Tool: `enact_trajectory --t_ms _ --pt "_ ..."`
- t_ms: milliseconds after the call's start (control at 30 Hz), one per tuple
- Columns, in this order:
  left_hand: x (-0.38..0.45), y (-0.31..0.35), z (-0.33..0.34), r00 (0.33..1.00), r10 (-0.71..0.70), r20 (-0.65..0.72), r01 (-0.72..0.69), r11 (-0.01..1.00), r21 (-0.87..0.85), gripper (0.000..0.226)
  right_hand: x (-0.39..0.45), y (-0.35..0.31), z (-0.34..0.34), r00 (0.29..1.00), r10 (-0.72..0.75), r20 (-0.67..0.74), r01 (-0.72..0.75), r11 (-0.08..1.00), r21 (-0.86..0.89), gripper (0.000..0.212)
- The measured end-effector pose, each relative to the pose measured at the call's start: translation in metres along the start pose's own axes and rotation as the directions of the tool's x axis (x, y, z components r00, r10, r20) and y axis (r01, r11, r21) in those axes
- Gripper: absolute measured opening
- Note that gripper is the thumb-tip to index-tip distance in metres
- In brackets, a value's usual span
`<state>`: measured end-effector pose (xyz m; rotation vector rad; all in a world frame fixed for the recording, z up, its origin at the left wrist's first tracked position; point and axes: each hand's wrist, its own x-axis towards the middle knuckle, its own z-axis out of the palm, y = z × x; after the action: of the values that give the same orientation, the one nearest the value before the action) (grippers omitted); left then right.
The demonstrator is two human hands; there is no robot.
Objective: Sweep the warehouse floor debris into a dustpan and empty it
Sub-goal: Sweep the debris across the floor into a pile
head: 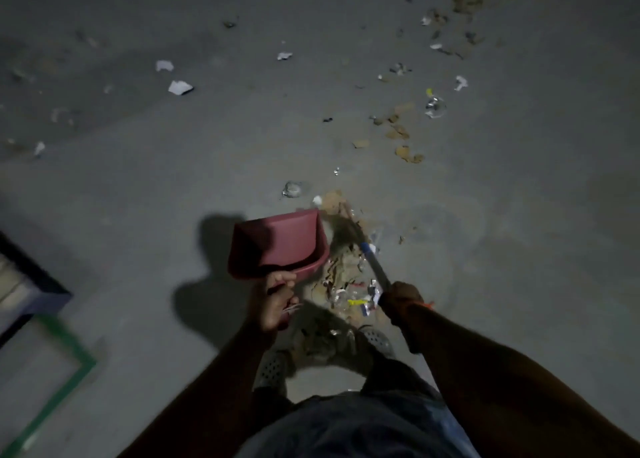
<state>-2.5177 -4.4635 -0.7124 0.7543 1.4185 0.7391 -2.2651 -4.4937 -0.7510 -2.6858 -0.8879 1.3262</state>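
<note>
A dark red dustpan (277, 244) sits low over the grey concrete floor, its mouth facing away and to the right. My left hand (277, 298) grips its handle from behind. My right hand (401, 298) holds the thin grey and blue broom handle (375, 263). The broom's dark bristles (346, 229) rest right beside the pan's right edge. A pile of brown scraps, paper bits and wrappers (349, 284) lies between the pan and my right hand, reaching down to my feet.
Loose debris trails off toward the far right: brown cardboard bits (405, 149), a clear plastic piece (434, 106), white paper scraps (180, 87). A blue-edged pallet or box (31, 291) and a green frame (69, 371) lie at the left. My sandalled feet (273, 367) stand below the pile.
</note>
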Motion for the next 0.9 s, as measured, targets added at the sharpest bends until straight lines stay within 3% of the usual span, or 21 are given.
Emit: enact_trajectory --t_ms 133,233,333,433,533,700,900 --pt "-0.016 -0.015 0.056 0.958 -0.179 -0.223 0.16 0.982 -0.103 0.017 0.05 0.002 -0.051 0.998 -0.056 -0.038 0.059 0.996 0.072 0.03" --pt "-0.036 -0.026 0.096 0.935 -0.213 -0.284 0.161 0.968 -0.194 0.014 0.067 0.022 -0.081 0.983 -0.155 0.095 0.148 0.986 0.08 0.029" --pt "-0.057 -0.034 0.12 0.918 -0.227 -0.324 0.134 0.949 -0.287 0.019 0.069 0.044 -0.096 0.951 -0.293 0.102 0.301 0.951 -0.068 0.024" --pt "-0.081 -0.04 0.131 0.894 -0.212 -0.394 0.077 0.94 -0.331 0.011 0.067 0.062 -0.093 0.888 -0.415 0.198 0.448 0.878 -0.17 0.028" --pt "-0.109 -0.049 0.139 0.881 -0.174 -0.439 0.005 0.933 -0.36 0.019 0.067 0.08 -0.084 0.821 -0.459 0.339 0.538 0.82 -0.193 0.027" --pt "-0.161 -0.082 0.16 0.825 -0.185 -0.534 -0.069 0.905 -0.42 0.025 0.061 0.108 -0.067 0.681 -0.494 0.54 0.693 0.673 -0.258 0.038" --pt "-0.234 -0.137 0.21 0.742 -0.207 -0.638 -0.135 0.886 -0.443 0.032 0.037 0.159 -0.04 0.556 -0.48 0.678 0.782 0.578 -0.232 0.031"
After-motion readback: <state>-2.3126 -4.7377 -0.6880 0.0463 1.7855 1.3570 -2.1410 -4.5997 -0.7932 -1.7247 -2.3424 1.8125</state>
